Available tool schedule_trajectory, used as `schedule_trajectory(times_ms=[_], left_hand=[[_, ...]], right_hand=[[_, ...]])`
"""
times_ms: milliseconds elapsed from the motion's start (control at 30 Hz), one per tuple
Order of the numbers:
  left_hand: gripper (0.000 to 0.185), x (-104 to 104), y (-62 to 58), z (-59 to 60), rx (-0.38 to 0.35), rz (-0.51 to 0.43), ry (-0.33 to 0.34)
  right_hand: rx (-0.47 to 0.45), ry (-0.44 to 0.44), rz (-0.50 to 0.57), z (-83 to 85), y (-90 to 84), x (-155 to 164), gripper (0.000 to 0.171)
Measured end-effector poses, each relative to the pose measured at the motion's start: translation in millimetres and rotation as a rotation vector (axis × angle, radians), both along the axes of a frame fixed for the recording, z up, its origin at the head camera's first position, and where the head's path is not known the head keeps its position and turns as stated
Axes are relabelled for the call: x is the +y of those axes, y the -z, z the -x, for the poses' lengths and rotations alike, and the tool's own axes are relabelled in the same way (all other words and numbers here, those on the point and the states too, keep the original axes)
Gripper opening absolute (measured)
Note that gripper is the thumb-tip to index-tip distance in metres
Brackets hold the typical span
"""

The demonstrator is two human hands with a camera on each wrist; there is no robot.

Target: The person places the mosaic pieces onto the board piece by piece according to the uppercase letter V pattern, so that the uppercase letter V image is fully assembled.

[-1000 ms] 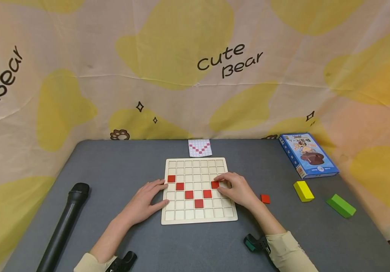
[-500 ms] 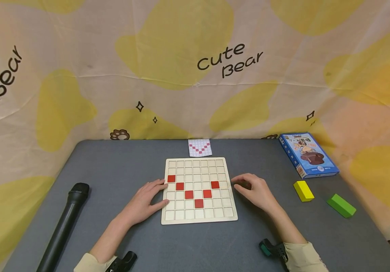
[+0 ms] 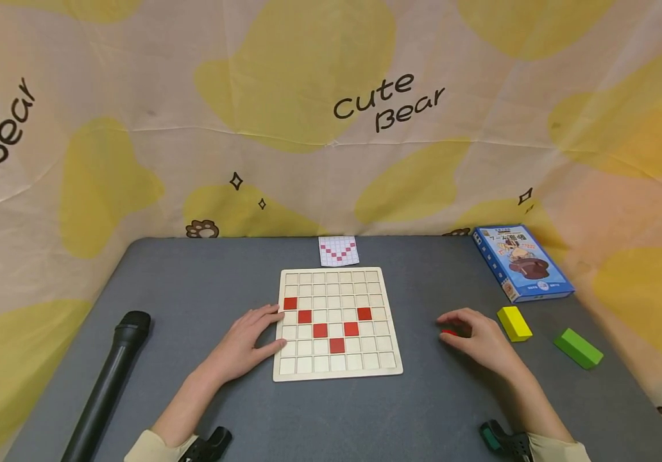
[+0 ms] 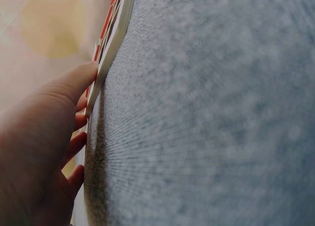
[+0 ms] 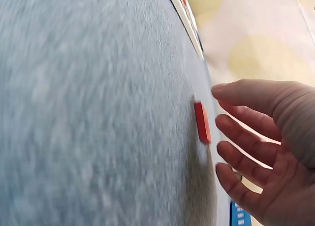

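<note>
On the table lies a cream grid board (image 3: pixel 338 377), with several red squares (image 3: pixel 337 345) set in its cells in a V-like line. My left hand (image 3: pixel 248 343) rests with spread fingers at the board's left edge; the left wrist view has its thumb (image 4: pixel 81 80) touching the rim. Right of the board, my right hand (image 3: pixel 478 338) hovers around a loose red square tile (image 3: pixel 449 332), partly hidden by the fingers in the head view. From the right wrist, that tile (image 5: pixel 202 122) lies on the table, a gap between it and the loosely bent fingers (image 5: pixel 241 137).
Behind the board lies a small card (image 3: pixel 339 251) printed with a V of red squares on a grid. To the right are a blue box (image 3: pixel 524 263), a yellow block (image 3: pixel 514 323) and a green block (image 3: pixel 578 348). A black microphone-like stick (image 3: pixel 108 378) lies at left.
My right hand has left the red square at the board's right side and moved right to the loose red tile. The left hand stays at the board's edge.
</note>
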State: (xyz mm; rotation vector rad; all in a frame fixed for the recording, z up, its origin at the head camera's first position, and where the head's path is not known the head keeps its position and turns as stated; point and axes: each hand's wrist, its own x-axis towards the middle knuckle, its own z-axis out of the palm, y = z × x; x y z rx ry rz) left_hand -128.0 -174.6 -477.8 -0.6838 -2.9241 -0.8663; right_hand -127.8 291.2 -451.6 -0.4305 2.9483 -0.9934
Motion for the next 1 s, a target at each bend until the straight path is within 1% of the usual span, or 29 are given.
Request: schedule_trajectory(times_ms=[100, 233, 333, 467, 633, 1000], left_hand=[[0.057, 0, 0.2, -0.5, 0.0, -0.003, 0.0], [0.057, 0, 0.2, -0.5, 0.004, -0.004, 0.001], [0.057, 0, -0.1, -0.7, 0.006, -0.002, -0.001], [0.057, 0, -0.1, -0.6, 0.007, 0.0, -0.002], [0.057, -1, 0.0, -0.5, 0.007, -0.002, 0.0], [0.057, 0, -0.4, -1.1, 0.006, 0.002, -0.003]], right_hand=[[-0.023, 0.006, -0.014, -2.9, -0.6, 5, 0.028], [-0.041, -0.014, -0.018, -5.4, -1.8, 8, 0.032], [-0.04, -0.023, -0.024, -5.8, -0.8, 8, 0.034], [-0.028, -0.009, -0.022, -3.9, 2.1, 8, 0.033], [-0.028, 0.008, -0.025, -2.8, 4.2, 10, 0.036], [0.053, 0.0, -0.009, 4.3, 8.1, 4, 0.033]])
